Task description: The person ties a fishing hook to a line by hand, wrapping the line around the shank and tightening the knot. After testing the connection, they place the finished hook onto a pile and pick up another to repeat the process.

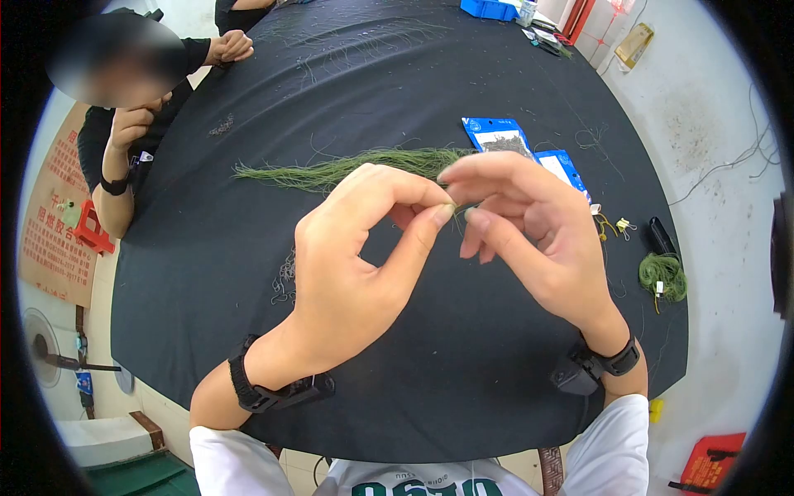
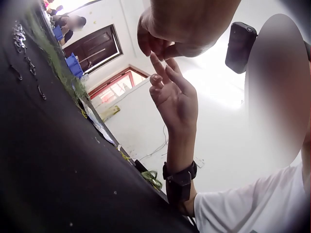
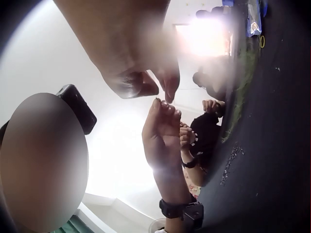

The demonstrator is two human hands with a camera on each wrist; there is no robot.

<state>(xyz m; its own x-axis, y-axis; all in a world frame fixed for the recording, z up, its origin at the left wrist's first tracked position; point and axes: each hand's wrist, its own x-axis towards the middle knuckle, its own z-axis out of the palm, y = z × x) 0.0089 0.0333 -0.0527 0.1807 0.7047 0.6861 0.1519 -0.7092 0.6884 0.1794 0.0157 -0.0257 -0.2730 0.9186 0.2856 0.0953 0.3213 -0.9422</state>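
Note:
In the head view my left hand (image 1: 356,256) pinches a thin strand of line (image 1: 457,217) between thumb and index fingertip; what else sits in that pinch is too small to tell. My right hand (image 1: 546,240) is right beside it, thumb and index apart and the other fingers loosely bent. Its index fingertip comes close to the left fingertips. Behind both hands lies a long bundle of green line (image 1: 331,172). A pile of small metal fish hooks (image 1: 285,277), partly hidden by my left hand, shows more plainly as hooks (image 2: 31,65) in the left wrist view.
Blue-and-white packets (image 1: 500,136) lie beyond my right hand. A coil of green line (image 1: 662,277) and a binder clip (image 1: 626,225) are at the right edge of the black-covered table (image 1: 447,380). Another person (image 1: 124,132) sits at the far left, near a small dark pile (image 1: 222,125).

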